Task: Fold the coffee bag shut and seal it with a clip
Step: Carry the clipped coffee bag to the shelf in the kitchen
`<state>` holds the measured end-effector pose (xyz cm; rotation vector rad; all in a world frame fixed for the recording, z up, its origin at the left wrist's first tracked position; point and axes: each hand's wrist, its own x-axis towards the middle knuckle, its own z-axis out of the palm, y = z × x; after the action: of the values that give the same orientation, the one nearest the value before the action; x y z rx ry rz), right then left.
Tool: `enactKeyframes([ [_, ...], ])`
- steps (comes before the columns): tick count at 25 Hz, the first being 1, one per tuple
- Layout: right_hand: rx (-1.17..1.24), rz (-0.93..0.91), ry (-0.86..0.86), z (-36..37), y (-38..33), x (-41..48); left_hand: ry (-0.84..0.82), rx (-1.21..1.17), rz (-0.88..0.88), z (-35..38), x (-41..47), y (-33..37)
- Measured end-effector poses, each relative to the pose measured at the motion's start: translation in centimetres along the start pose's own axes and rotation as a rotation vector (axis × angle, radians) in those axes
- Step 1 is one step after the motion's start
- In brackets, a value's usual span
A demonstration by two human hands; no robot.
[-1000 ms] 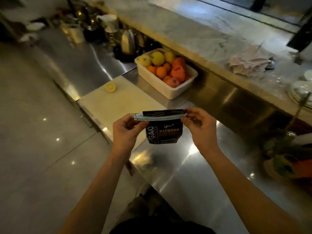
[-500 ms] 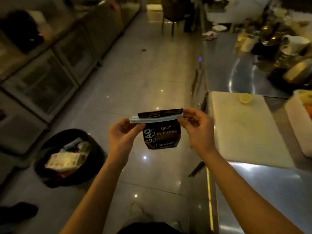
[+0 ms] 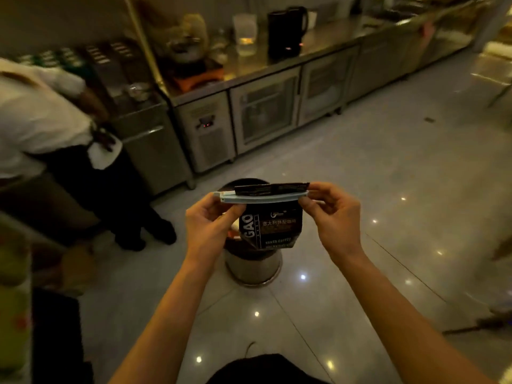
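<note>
The coffee bag (image 3: 270, 228) hangs in the air between both hands, above the floor and in front of a round bin (image 3: 253, 266), not over any desk. The pale blue clip (image 3: 260, 197) lies across its folded top, with a dark strip of the fold standing above it.

The risk is that the clip is not fully latched. From this view one cannot tell if its end has snapped closed, and if it has not, the fold may spring open and the bag may slide out. A drop here would go to the floor or into the bin (both are directly below). The clip also sticks out more to the left than to the right, so the right corner of the fold may escape.

The left hand (image 3: 209, 220) has its grip pinching the left end of the clip, thumb under it. The right hand (image 3: 333, 214) pinches the right end, fingertips pressed together. Both forearms reach forward with the wrists raised.
</note>
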<state>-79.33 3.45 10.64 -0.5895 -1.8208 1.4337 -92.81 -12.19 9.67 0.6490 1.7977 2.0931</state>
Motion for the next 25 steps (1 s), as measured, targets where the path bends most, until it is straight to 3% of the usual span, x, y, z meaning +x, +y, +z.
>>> enactKeyframes([
  [8,0.104,0.003,-0.343,12.0,1.1,5.2,0.363,0.033,0.022,-9.3,1.9,0.3],
  [25,0.244,0.033,-0.678,19.3,2.0,14.1,0.734,0.076,0.012,-10.0,6.3,0.5],
])
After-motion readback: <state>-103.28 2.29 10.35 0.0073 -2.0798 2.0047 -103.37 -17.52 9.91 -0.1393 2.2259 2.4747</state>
